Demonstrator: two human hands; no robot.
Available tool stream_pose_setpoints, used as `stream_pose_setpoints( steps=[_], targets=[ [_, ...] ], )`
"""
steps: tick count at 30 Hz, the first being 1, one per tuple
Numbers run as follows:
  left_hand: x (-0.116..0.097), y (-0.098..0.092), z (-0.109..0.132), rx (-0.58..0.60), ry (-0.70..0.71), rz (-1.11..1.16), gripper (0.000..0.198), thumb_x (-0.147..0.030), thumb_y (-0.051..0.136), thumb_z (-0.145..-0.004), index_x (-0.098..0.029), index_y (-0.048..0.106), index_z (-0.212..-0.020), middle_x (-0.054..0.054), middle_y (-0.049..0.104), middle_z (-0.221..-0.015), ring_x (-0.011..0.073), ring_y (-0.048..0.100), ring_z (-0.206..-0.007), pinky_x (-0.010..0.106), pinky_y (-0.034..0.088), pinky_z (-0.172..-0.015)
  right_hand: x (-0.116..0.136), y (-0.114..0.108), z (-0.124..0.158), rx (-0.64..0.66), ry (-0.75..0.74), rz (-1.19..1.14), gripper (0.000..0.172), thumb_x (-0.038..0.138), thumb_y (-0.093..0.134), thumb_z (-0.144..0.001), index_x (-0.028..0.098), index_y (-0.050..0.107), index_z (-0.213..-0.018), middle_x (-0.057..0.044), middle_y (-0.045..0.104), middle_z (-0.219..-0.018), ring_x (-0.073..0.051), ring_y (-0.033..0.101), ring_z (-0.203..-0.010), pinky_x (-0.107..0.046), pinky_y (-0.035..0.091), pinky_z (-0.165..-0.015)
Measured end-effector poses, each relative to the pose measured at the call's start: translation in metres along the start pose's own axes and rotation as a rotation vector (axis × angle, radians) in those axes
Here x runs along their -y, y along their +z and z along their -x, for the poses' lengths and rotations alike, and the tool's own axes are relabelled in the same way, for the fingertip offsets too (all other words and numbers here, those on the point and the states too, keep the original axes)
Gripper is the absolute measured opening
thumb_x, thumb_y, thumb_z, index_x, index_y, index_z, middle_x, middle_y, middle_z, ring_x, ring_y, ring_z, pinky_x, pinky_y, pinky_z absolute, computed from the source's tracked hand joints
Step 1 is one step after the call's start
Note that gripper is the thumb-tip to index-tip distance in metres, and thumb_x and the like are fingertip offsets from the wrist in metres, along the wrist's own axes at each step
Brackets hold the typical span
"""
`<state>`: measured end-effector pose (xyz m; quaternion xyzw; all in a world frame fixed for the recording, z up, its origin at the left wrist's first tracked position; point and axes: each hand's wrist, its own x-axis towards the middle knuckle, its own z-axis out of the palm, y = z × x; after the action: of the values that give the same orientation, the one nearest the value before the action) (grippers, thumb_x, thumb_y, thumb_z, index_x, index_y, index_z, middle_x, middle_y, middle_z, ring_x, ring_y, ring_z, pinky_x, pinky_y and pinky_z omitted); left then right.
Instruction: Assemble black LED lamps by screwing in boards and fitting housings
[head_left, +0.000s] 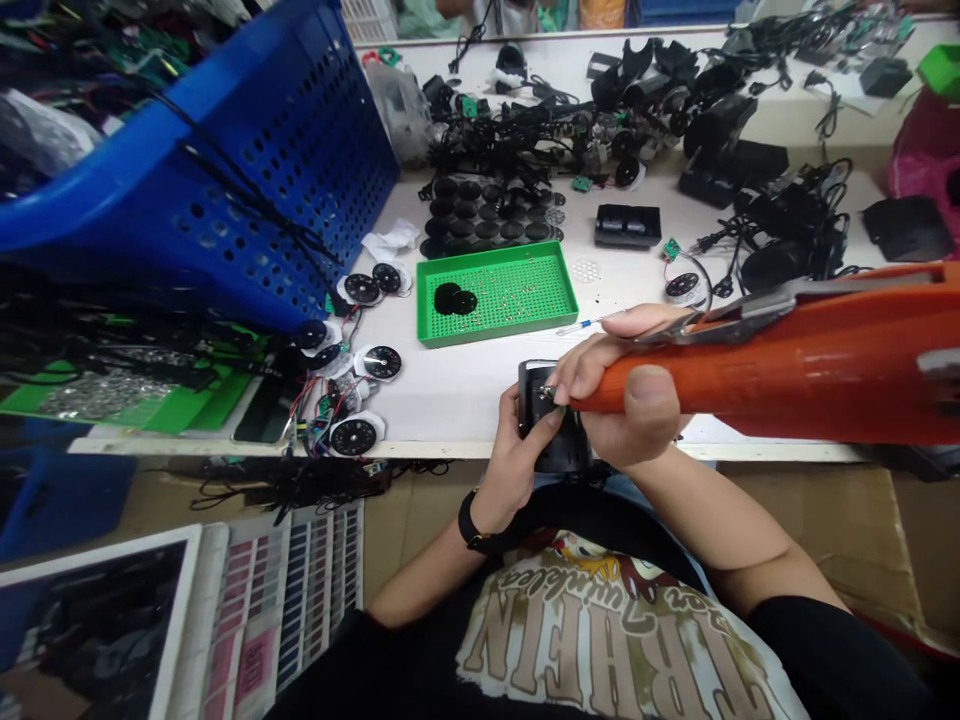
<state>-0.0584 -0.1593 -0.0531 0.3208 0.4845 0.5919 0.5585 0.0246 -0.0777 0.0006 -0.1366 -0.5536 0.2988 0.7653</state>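
Note:
My left hand (pixel 514 450) is closed around a black plastic housing (pixel 564 452) at the table's front edge, its thumb lying across the near side. My right hand (pixel 634 420) grips an orange electric screwdriver (pixel 795 375) with a metal lever along its top. The driver's front end points left into the housing, where the right fingertips meet small shiny metal bits, perhaps screws. Fingers hide the bit's tip. Just beyond the hands lies a thin blue-ended tool (pixel 576 327). Behind it is a green perforated tray (pixel 495 332) with scattered small screws and black discs.
A large blue basket (pixel 300 130) stands at the left. Several fan-like round parts (pixel 354 436) with wires lie left of the hands. Black mesh discs (pixel 465 215), tangled cables (pixel 510 150) and a black housing (pixel 628 226) fill the back. A white crate (pixel 300 600) sits below the table's edge.

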Motion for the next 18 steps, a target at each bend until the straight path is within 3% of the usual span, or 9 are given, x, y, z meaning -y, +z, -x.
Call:
stream_pose_setpoints(
  steps=[6,12,18],
  targets=[
    [0.0,-0.004,0.001,0.021,0.013,-0.037,0.055,-0.046,0.081,-0.088,-0.026,0.053,-0.131,0.004,0.062,-0.132,0.024,0.056,-0.129,0.04,0.04,-0.116,0.013,-0.007,-0.011,0.03,0.014,0.011,0.031,0.058,0.052,-0.099,0.036,0.062,-0.119,0.009,0.051,-0.055,-0.015,0.046,-0.036,-0.035,0.054,-0.048],
    [-0.007,-0.003,0.006,0.083,-0.016,-0.041,0.066,-0.044,0.085,-0.085,-0.027,0.049,-0.138,0.006,0.063,-0.134,0.0268,0.059,-0.129,0.042,0.045,-0.114,0.019,-0.006,-0.019,0.038,0.033,-0.102,0.025,0.049,0.059,-0.099,0.031,0.07,-0.113,0.008,0.052,-0.052,-0.013,0.045,-0.033,-0.029,0.046,-0.038],
    [-0.017,-0.001,0.008,0.176,-0.088,0.021,0.069,-0.044,0.087,-0.083,-0.026,0.054,-0.14,0.009,0.065,-0.138,0.0323,0.059,-0.132,0.049,0.043,-0.117,0.048,-0.005,-0.015,-0.003,0.057,-0.085,0.026,0.047,0.067,-0.093,0.026,0.072,-0.107,0.006,0.059,-0.057,-0.016,0.057,-0.042,-0.033,0.054,-0.044]
  ],
)
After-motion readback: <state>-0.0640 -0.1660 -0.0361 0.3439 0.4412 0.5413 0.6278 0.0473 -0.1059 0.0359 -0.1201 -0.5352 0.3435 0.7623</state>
